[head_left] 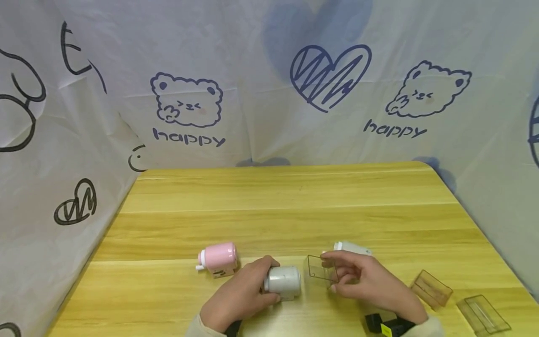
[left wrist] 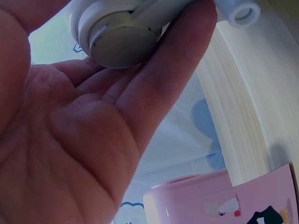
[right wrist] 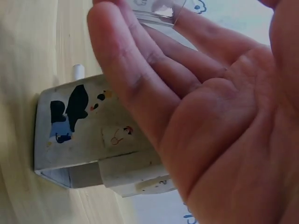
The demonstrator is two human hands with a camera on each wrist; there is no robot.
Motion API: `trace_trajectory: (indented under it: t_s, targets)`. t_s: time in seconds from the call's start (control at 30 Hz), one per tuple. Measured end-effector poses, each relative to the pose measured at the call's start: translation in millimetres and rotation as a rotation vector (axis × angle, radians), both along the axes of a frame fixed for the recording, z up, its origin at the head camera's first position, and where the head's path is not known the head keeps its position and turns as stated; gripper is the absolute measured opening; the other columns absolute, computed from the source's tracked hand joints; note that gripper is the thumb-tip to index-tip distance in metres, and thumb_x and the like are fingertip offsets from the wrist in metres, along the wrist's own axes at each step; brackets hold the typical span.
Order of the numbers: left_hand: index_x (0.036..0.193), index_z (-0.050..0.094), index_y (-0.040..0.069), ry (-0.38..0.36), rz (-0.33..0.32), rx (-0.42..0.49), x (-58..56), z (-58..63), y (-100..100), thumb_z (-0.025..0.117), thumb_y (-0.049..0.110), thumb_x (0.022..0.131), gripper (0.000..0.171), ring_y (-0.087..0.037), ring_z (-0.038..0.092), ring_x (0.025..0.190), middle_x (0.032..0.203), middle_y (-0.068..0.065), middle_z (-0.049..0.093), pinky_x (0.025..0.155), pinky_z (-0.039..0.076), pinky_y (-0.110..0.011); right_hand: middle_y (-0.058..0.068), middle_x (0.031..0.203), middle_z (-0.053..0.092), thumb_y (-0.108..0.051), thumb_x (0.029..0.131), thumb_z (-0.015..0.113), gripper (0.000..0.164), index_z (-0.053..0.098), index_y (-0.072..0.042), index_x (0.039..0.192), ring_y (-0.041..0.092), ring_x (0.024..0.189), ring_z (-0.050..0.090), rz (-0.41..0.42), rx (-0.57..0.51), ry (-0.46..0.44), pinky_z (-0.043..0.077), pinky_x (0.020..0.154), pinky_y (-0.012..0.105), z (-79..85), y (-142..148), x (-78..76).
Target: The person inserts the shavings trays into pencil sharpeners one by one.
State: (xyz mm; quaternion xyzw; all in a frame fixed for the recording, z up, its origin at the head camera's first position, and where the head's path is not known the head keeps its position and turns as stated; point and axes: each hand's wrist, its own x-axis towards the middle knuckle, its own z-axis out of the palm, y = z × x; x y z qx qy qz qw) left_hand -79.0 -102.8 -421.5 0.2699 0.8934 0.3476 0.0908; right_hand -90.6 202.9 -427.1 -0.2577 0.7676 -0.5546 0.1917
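Note:
In the head view my left hand (head_left: 246, 291) grips a white hand-crank pencil sharpener (head_left: 285, 282) by its crank end, thumb and fingers around it. Its round crank hub (left wrist: 124, 42) shows against my fingers in the left wrist view. My right hand (head_left: 368, 280) pinches a clear plastic shavings drawer (head_left: 321, 272) just right of that sharpener, apart from it. Behind my right hand a second white sharpener (head_left: 353, 248) lies on the table; the right wrist view shows its cartoon stickers and open drawer slot (right wrist: 86, 175). A pink sharpener (head_left: 221, 257) lies left of my left hand.
Two more clear drawers, one brownish (head_left: 431, 289) and one greyish (head_left: 483, 314), lie on the wooden table (head_left: 286, 201) at the right. A black and yellow device (head_left: 389, 324) sits at my right wrist. Printed cloth walls (head_left: 261, 93) stand behind and beside the table.

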Motion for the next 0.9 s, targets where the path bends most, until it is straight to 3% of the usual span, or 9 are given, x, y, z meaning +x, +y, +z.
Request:
trace_trajectory:
  t_s: [0.23, 0.5, 0.9]
  targets:
    - [0.116, 0.052, 0.012, -0.002, -0.001, -0.002, -0.3, 0.3, -0.4, 0.075, 0.025, 0.079, 0.045, -0.005, 0.052, 0.086, 0.102, 0.004, 0.058, 0.075, 0.046, -0.026, 0.017, 0.127, 0.056, -0.021, 0.086, 0.070, 0.055, 0.050, -0.012, 0.136, 0.020, 0.096, 0.060, 0.006, 0.086, 0.065, 0.052, 0.080, 0.035, -2.9, -1.6, -1.4]
    - [0.116, 0.052, 0.013, -0.015, -0.003, 0.004, 0.4, 1.7, -1.0, 0.075, 0.024, 0.079, 0.045, -0.005, 0.052, 0.086, 0.103, 0.005, 0.058, 0.075, 0.046, -0.026, 0.013, 0.118, 0.059, -0.017, 0.081, 0.072, 0.057, 0.052, -0.007, 0.133, 0.020, 0.090, 0.059, -0.034, 0.181, 0.143, 0.052, 0.076, 0.033, -7.0, 0.7, -4.1]
    - [0.115, 0.051, 0.012, 0.000, -0.006, 0.011, 1.2, 2.4, -0.5, 0.075, 0.023, 0.079, 0.044, -0.005, 0.052, 0.085, 0.102, 0.005, 0.058, 0.075, 0.046, -0.026, 0.008, 0.118, 0.059, -0.018, 0.079, 0.073, 0.056, 0.053, -0.010, 0.131, 0.014, 0.090, 0.058, -0.043, 0.274, 0.115, 0.051, 0.077, 0.032, -10.6, -0.6, -3.8]
